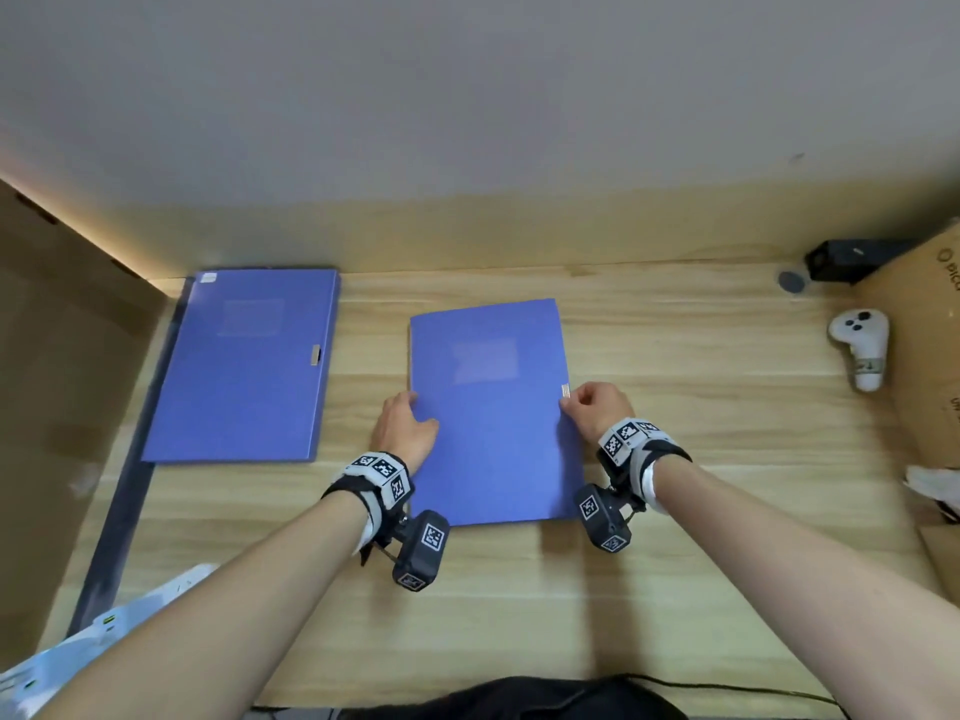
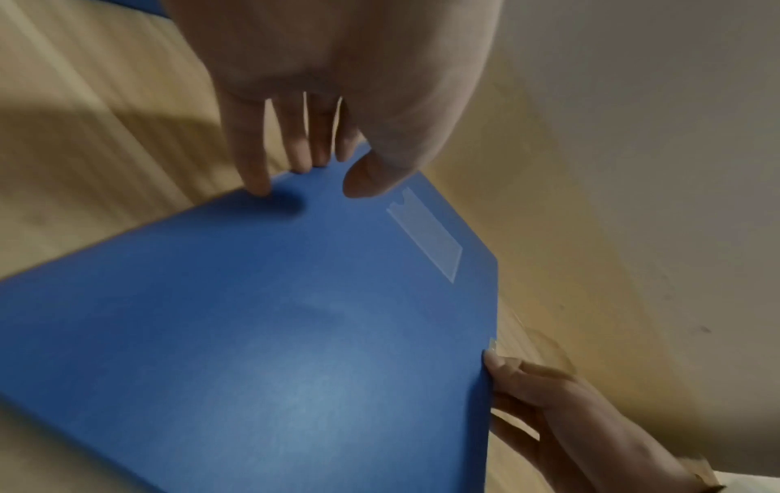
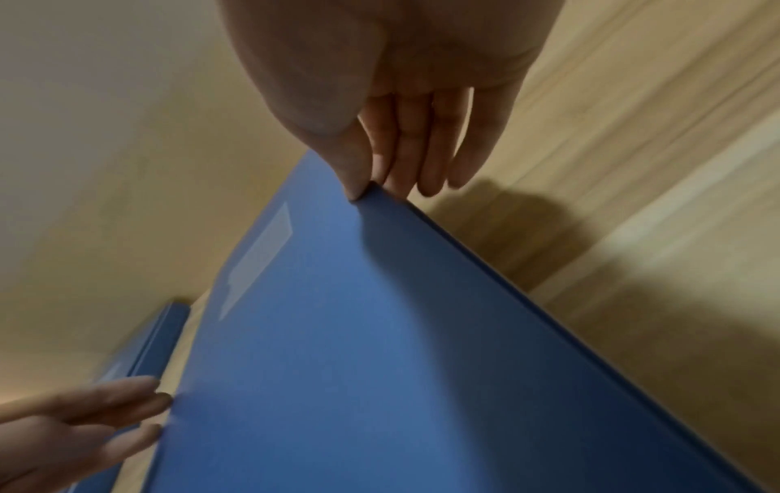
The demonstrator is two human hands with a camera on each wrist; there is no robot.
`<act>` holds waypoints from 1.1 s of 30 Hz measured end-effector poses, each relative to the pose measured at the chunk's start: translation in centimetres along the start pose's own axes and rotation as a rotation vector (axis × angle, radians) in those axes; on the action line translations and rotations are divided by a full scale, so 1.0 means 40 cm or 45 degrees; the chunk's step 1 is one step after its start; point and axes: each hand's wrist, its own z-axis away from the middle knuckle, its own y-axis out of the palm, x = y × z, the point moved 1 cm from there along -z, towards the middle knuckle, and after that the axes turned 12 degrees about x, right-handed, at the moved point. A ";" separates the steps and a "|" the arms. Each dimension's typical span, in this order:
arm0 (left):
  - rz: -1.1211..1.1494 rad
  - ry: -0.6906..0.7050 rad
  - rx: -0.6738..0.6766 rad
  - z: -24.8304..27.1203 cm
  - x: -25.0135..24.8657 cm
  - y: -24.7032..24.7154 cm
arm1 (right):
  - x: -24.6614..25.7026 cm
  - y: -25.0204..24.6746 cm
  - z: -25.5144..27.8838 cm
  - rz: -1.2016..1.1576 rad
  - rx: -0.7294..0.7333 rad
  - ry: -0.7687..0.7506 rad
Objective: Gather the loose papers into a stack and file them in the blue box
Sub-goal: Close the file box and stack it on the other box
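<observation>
The cover of the blue box [image 1: 488,407] hides its inside. A cardboard carton [image 1: 919,366] is cut off at the right edge, and a blurred white thing [image 1: 78,646] at lower left.

Light: we see soft indoor light; a warm strip [image 1: 78,228] glows at left
Shadows: dark on the table [image 3: 527,226]
Glare: pale sheen on the blue box [image 2: 304,400]
Blur: wrist views smeared; head view's edges bow

Head looks down, wrists peer close (sharing blue box [image 1: 488,407]).
</observation>
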 end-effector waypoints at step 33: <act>1.115 -0.119 0.167 0.025 0.081 -0.099 | 0.039 0.132 -0.006 -0.198 -0.006 0.124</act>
